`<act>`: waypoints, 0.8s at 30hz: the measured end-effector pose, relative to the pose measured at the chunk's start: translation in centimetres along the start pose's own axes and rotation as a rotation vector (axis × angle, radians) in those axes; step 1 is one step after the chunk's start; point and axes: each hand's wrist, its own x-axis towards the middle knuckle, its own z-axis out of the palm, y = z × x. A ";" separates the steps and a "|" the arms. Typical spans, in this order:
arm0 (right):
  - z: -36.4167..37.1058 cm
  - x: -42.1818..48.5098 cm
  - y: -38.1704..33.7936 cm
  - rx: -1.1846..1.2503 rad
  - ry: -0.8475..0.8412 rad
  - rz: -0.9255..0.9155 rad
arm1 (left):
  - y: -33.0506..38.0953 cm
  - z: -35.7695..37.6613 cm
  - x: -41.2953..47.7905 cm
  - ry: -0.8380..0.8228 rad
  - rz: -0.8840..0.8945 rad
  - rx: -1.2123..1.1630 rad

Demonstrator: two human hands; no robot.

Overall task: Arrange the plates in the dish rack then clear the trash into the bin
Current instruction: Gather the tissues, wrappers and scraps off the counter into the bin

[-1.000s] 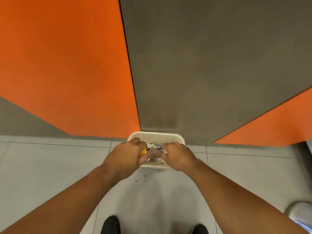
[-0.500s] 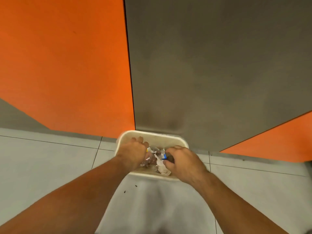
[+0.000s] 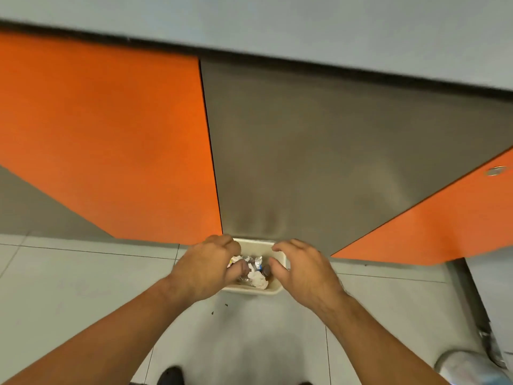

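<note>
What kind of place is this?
Probably a kitchen or pantry: an orange cabinet door and a grey cabinet door under a pale countertop, a tiled floor, and a small cream bin holding crumpled trash at the grey door's foot.

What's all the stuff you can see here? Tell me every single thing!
bin: one, cream, on the floor against the grey door
trash: several crumpled bits, white and silvery, inside the bin
orange doors: two, left and right of the grey door
grey door: one, middle
round fitting: one, silver, on the right orange door
counter: one, pale, above the doors
floor: pale grey tiles
metal container: one, silver, bottom right corner, blurry
shoes: two black tips, bottom edge
left hand: fingers curled, over the bin's left side
right hand: holding nothing, over the bin's right side
</note>
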 end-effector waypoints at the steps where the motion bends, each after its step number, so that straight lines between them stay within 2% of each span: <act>1: -2.5 -0.9 -1.2 0.014 0.008 -0.004 | 1.2 -2.8 -1.3 0.065 0.020 -0.033; 7: -18.7 -7.2 -7.0 0.048 0.051 -0.050 | 9.8 -20.5 -7.1 0.268 0.161 -0.046; 13: -34.1 -12.3 -8.1 0.074 0.145 -0.113 | 18.7 -33.9 -9.1 0.372 0.307 0.026; 19: -44.1 -15.0 -6.0 0.080 0.275 -0.126 | 26.8 -40.1 -6.6 0.548 0.357 -0.017; 24: -48.7 -16.1 -3.2 0.085 0.341 -0.083 | 30.9 -41.8 -4.2 0.590 0.363 -0.063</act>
